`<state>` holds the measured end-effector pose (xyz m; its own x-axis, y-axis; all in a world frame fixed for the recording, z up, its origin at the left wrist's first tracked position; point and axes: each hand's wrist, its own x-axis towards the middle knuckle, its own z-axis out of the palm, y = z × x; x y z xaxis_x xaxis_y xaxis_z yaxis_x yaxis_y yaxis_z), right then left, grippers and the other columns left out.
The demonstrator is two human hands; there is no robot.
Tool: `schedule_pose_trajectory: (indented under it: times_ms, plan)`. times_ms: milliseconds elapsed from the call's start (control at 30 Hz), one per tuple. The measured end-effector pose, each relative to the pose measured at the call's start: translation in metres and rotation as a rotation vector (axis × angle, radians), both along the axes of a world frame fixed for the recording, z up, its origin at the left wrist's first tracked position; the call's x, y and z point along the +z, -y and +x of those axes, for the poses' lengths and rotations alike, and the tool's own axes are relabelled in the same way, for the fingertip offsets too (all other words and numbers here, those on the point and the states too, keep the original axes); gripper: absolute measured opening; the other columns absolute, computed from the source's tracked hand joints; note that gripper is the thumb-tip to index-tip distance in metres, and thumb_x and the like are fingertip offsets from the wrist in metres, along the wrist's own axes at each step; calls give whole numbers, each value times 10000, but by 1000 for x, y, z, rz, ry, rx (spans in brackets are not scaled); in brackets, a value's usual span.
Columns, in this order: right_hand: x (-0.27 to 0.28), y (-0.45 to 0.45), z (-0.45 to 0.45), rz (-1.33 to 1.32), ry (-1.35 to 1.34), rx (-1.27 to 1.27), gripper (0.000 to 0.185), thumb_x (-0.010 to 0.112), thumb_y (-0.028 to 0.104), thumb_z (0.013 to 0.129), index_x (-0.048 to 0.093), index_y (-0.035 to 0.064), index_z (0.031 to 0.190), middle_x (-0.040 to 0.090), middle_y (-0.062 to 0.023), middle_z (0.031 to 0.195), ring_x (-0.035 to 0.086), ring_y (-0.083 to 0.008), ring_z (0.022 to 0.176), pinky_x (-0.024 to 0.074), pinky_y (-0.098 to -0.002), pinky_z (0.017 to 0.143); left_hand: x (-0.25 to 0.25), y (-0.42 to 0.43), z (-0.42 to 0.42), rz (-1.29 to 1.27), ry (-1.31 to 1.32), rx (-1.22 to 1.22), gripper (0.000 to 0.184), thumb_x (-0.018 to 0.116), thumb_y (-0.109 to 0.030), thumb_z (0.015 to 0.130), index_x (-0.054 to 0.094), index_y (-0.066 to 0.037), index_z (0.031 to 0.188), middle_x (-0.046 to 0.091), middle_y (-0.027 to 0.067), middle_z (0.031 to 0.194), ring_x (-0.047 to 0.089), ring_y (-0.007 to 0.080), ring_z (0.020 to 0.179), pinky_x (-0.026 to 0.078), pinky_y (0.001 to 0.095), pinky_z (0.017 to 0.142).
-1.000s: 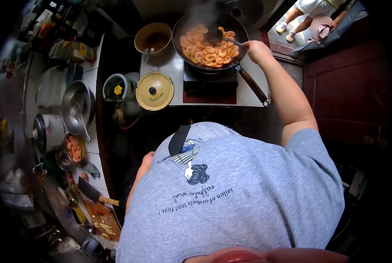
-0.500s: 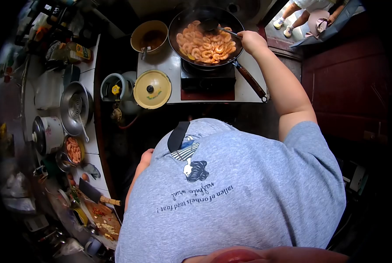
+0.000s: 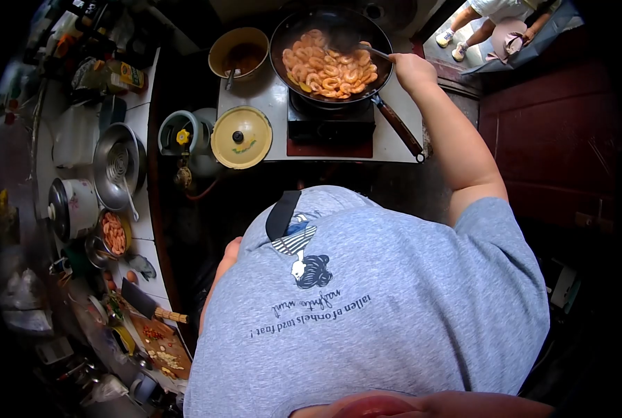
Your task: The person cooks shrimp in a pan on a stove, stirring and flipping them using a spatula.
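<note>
My right hand [image 3: 414, 72] is closed round the handle of a dark cooking spatula [image 3: 376, 51], whose head is in the steam among the shrimp. Orange-pink shrimp [image 3: 332, 70] fill the middle of a black wok [image 3: 283, 75] on a gas stove [image 3: 330, 125]. The wok's wooden handle [image 3: 398, 127] points toward the front right, and nothing grips it. Beside my waist, only part of my left hand [image 3: 232, 252] shows; its fingers are hidden behind the shirt.
Left of the wok stand a yellow bowl [image 3: 219, 50] with brown liquid and a yellow lid [image 3: 252, 125]. The left counter bears a metal colander [image 3: 109, 150], a pot [image 3: 78, 198], a bowl of shrimp [image 3: 114, 233] and a cleaver [image 3: 144, 303]. Another person's legs [image 3: 481, 35] show in the doorway.
My right hand has moved slightly right, drawing the spatula with it. The shrimp have shifted in the wok, and the view has moved a little.
</note>
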<state>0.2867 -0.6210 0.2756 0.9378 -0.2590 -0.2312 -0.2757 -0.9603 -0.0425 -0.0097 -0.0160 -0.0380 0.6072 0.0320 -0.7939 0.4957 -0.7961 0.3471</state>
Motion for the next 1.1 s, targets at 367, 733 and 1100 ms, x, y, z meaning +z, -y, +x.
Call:
schedule_pose_trajectory:
  times_ms: [367, 733, 1100]
  plan:
    - [-8, -11, 7, -53, -29, 40, 395, 387, 220, 945, 629, 273, 1252, 663, -92, 1170, 628, -283, 1082, 500, -397, 897, 24, 16, 16, -12, 25, -34, 473, 658, -409, 798, 679, -61, 1118, 688, 185, 1079, 636, 307, 1056, 482, 374, 881]
    - [5, -12, -12, -49, 17, 123, 362, 428, 207, 956, 633, 277, 1245, 678, -44, 1138, 639, -246, 1075, 525, -377, 877, -11, -6, -7, -34, 5, 18, 468, 618, -416, 833, 673, -63, 1135, 678, 187, 1109, 626, 310, 1075, 473, 380, 898]
    - [-1, 2, -3, -42, 70, 31, 407, 409, 170, 932, 627, 286, 1255, 671, -97, 1145, 646, -282, 1041, 520, -400, 857, 0, 1, 6, -56, 24, 23, 439, 650, -397, 806, 686, -71, 1098, 686, 181, 1086, 638, 303, 1050, 486, 366, 883]
